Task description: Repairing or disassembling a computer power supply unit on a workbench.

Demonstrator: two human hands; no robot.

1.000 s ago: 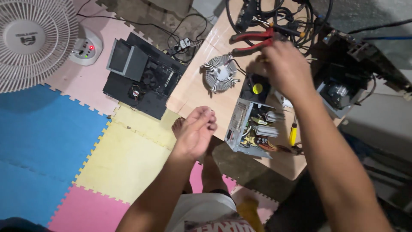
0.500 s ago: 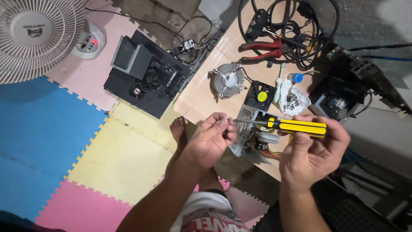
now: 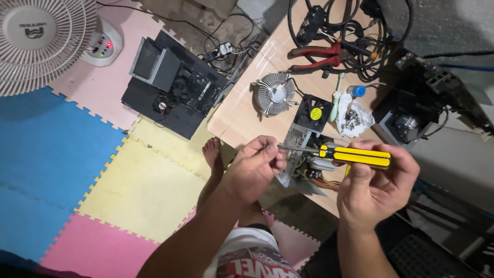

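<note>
Foam mats (image 3: 103, 170) in blue, yellow and pink cover the floor, with a fan (image 3: 36, 41) at the top left and a black case (image 3: 175, 87) beside a wooden board (image 3: 267, 62) that carries a heatsink (image 3: 274, 92) and red pliers (image 3: 319, 55). Over the opened power supply (image 3: 303, 154), the right hand (image 3: 373, 188) is closed around the handle of a yellow-and-black screwdriver (image 3: 354, 156) held level. The left hand (image 3: 254, 167) pinches its metal tip between curled fingers.

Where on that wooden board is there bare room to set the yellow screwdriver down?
The light wooden board is bare along its near left edge, between the round finned metal heatsink and the board's corner. The far end is crowded with red-handled pliers and black cables. The open grey metal power supply box fills the near right. The yellow foam floor mat is open.
</note>
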